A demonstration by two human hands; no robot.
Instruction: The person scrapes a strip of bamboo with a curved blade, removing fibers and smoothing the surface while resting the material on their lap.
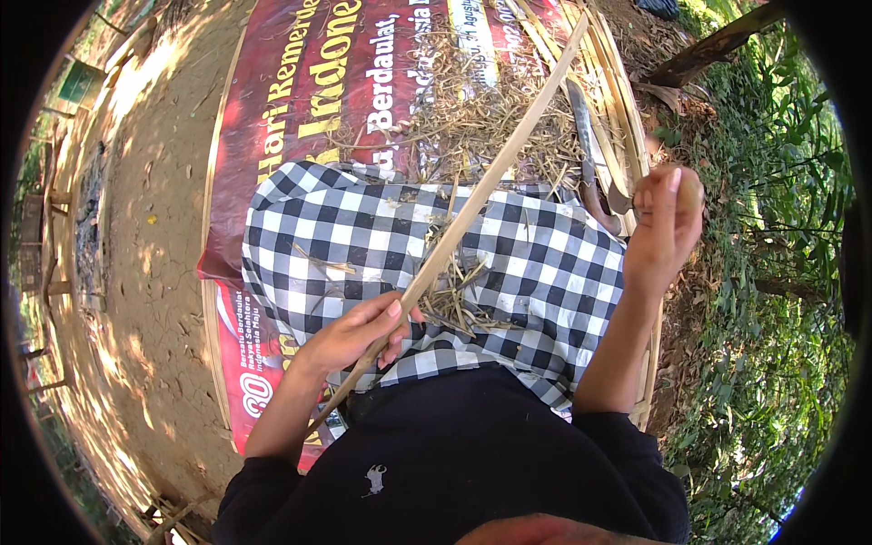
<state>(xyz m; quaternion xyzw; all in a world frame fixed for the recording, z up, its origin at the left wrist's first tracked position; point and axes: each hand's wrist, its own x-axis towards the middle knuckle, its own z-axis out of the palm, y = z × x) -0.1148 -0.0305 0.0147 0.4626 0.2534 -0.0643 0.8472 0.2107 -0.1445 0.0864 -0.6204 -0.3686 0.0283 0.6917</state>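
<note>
A long, pale bamboo strip (pixel 495 173) slants from beside my left hip up to the far right. My left hand (pixel 368 331) is closed around its lower part, above my lap. Out to the right, my right hand (pixel 670 211) is raised in a fist with the thumb on top. A short dark knife blade (pixel 619 201) shows at the left side of that fist; the fingers hide most of the knife. Left of it lies a machete (pixel 581 118) with a grey blade and curved brown handle. Checked cloth (pixel 363 236) covers my legs, with shavings (pixel 459 304) on it.
I sit on a red printed banner (pixel 300 82) spread over a platform. Dry shavings (pixel 481 118) are heaped beyond my legs. Several bamboo strips (pixel 613 73) line the right edge. Bare earth (pixel 154 245) is on the left, green plants (pixel 772 300) on the right.
</note>
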